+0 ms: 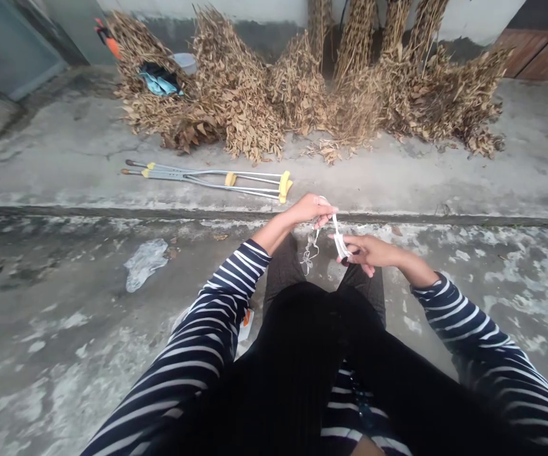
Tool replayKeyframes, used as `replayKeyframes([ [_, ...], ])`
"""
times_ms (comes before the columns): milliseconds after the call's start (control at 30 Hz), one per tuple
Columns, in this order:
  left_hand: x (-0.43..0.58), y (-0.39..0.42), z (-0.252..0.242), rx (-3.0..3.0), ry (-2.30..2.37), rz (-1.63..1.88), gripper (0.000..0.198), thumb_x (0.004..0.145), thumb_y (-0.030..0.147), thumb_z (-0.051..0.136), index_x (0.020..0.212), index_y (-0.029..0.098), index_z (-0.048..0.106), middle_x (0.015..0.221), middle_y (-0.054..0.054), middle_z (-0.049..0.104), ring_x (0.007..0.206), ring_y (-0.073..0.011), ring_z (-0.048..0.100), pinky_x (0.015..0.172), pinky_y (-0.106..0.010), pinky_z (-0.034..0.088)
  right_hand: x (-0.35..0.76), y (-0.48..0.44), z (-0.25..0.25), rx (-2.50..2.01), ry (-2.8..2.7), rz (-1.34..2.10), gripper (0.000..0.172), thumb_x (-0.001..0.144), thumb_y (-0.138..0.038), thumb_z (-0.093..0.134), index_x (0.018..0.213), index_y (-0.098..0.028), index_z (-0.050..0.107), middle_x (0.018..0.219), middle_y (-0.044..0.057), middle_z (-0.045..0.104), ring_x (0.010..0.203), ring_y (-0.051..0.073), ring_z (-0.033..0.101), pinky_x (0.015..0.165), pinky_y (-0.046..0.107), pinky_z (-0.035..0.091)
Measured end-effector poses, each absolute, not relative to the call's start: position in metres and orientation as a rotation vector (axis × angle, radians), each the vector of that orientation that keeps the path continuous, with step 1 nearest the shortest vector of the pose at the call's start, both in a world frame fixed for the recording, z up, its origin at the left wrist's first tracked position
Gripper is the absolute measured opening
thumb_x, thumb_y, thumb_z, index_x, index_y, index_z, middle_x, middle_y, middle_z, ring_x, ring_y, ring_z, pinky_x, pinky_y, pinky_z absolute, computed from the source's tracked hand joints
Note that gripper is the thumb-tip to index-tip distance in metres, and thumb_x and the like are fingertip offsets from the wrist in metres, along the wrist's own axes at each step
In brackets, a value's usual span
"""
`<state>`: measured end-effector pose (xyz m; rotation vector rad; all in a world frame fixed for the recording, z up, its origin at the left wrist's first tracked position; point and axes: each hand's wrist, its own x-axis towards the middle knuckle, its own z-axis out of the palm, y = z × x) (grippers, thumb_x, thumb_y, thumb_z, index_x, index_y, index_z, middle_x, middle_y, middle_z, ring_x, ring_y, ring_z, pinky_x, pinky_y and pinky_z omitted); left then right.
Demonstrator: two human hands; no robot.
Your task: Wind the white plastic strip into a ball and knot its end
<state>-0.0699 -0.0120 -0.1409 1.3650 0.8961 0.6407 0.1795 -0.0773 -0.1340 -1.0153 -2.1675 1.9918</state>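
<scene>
My left hand (pixel 312 210) pinches a thin white cord (pixel 335 227) between thumb and fingertips. A loose, tangled length of the cord hangs below that hand, over the gap between my knees. On the right, the cord loops round the fingers of my right hand (pixel 365 249) in several flat turns. The index finger points toward my left hand, and the other fingers are curled, partly hidden. A short stretch of cord runs between the two hands, which are close together but apart.
Beyond a low concrete step, a pair of crutches (pixel 207 175) with yellow pads lies flat. Bundles of dried plants (pixel 250 95) lean along the wall, with a pale basin (pixel 186 62) among them. A crumpled clear plastic bag (pixel 145 264) lies on the ground at left.
</scene>
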Motion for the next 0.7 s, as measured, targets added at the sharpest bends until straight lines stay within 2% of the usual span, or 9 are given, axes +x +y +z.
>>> replayKeyframes([
  [133,-0.057,-0.020,-0.158,1.252,0.885,0.681,0.040,0.087,0.040,0.079,0.065,0.011,0.064,0.046,0.000,0.060,0.036,-0.0076,0.049,0.043,-0.021,0.035,0.179,-0.077,-0.124,-0.796,-1.937,2.186,0.076,0.099,-0.027,0.066,0.166,-0.032,0.031,0.122,0.010,0.078,0.042,0.003,0.061,0.044,0.016,0.051],
  [200,-0.050,-0.032,-0.169,1.170,0.898,0.718,0.043,0.087,0.047,0.079,0.066,0.011,0.064,0.046,0.000,0.059,0.035,-0.0074,0.049,0.043,-0.021,0.036,0.179,-0.075,-0.122,-0.753,-1.801,2.139,0.077,0.099,-0.031,0.068,0.166,-0.029,0.032,0.120,0.011,0.079,0.040,0.003,0.059,0.040,0.016,0.049],
  [367,-0.034,-0.072,-0.187,1.016,0.885,0.833,0.048,0.086,0.059,0.076,0.076,0.013,0.064,0.045,0.003,0.058,0.034,-0.0073,0.047,0.045,-0.022,0.038,0.175,-0.063,-0.132,-0.847,-1.551,1.902,0.092,0.092,-0.038,0.076,0.168,-0.030,0.025,0.111,0.009,0.081,0.037,0.005,0.057,0.034,0.016,0.044],
  [467,-0.027,-0.086,-0.186,1.036,0.869,0.820,0.039,0.089,0.050,0.074,0.083,0.013,0.065,0.045,0.004,0.057,0.034,-0.0074,0.046,0.046,-0.021,0.039,0.168,-0.056,-0.141,-0.961,-1.589,1.752,0.093,0.093,-0.040,0.073,0.169,-0.032,0.020,0.119,0.011,0.080,0.040,0.007,0.060,0.037,0.019,0.048],
  [600,-0.031,-0.090,-0.178,1.123,0.915,0.709,0.027,0.093,0.037,0.068,0.085,0.012,0.064,0.047,0.003,0.060,0.035,-0.0079,0.048,0.043,-0.019,0.035,0.160,-0.053,-0.152,-1.202,-1.782,1.495,0.081,0.099,-0.035,0.058,0.169,-0.035,0.018,0.133,0.011,0.074,0.042,0.009,0.063,0.041,0.023,0.051],
  [700,-0.040,-0.087,-0.170,1.206,0.890,0.565,0.026,0.092,0.033,0.068,0.079,0.011,0.064,0.047,0.001,0.060,0.036,-0.0079,0.049,0.044,-0.019,0.037,0.161,-0.052,-0.157,-1.439,-2.033,1.156,0.073,0.100,-0.021,0.046,0.169,-0.031,0.023,0.125,0.009,0.078,0.042,0.009,0.061,0.057,0.028,0.057],
])
